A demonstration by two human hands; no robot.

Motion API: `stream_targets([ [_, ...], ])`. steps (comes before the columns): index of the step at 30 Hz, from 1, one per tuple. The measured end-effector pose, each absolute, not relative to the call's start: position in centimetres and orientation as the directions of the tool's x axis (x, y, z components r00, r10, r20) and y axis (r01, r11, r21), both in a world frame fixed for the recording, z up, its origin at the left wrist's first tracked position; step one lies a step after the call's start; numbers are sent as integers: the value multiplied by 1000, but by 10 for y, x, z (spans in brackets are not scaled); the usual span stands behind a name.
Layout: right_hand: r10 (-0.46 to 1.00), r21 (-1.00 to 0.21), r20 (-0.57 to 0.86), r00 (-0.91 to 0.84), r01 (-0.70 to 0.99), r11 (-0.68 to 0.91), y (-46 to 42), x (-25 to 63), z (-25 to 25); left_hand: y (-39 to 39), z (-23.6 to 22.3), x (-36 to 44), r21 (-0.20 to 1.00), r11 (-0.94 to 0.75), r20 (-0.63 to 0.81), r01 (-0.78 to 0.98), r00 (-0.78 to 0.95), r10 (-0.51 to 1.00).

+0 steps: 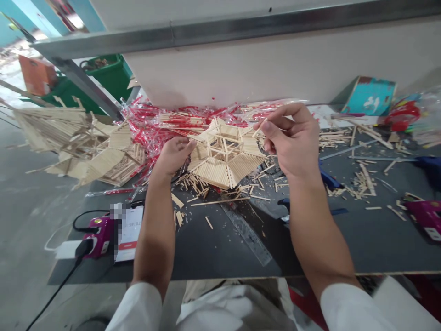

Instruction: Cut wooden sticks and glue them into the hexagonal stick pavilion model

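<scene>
A hexagonal roof-like model [227, 161] built of thin wooden sticks is held up over the table, with an open frame of sticks at its centre. My left hand [175, 156] grips its left edge, fingers partly hidden behind it. Just off the model's upper right, my right hand [292, 138] pinches a short wooden stick [259, 129] between thumb and forefinger. Beneath the model lie many loose cut sticks [196, 186]. A clear ruler [250, 236] rests on the dark table [206, 257] in front.
Another stick structure [93, 151] stands at the left. Plastic-wrapped stick bundles [193, 118] line the back. A phone [130, 234] and a purple power strip [99, 236] lie front left. A blue glue gun [329, 177] sits to the right, near a turquoise box [370, 96]. A metal rail [223, 32] crosses behind.
</scene>
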State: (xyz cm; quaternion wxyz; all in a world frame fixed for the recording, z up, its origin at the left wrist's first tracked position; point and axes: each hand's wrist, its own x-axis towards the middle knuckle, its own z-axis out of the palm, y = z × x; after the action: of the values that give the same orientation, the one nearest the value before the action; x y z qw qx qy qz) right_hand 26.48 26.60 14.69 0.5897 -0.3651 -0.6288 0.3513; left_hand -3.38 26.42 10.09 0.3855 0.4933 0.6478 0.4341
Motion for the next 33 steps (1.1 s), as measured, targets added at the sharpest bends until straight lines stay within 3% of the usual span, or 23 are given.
stream_targets([
  [4, 860, -860, 510, -34, 21, 511, 264, 262, 149, 262, 104, -28, 979, 174, -160, 109, -125, 979],
  [11, 865, -867, 498, -67, 1, 499, 268, 263, 140, 270, 92, -28, 978, 206, -204, 17, -65, 977],
  [17, 830, -814, 536, -155, 164, 557, 271, 266, 134, 273, 89, -27, 981, 162, -148, 103, -138, 979],
  [23, 710, -560, 505, -491, 440, 702, 266, 269, 143, 272, 87, -30, 976, 150, -134, 161, -102, 986],
  [29, 679, -400, 394, -619, 550, 733, 284, 269, 171, 266, 96, -32, 929, 61, -38, 365, -70, 997],
  [33, 563, -269, 219, -797, 505, 820, 311, 268, 191, 266, 98, -31, 883, 1, 19, 469, -37, 999],
])
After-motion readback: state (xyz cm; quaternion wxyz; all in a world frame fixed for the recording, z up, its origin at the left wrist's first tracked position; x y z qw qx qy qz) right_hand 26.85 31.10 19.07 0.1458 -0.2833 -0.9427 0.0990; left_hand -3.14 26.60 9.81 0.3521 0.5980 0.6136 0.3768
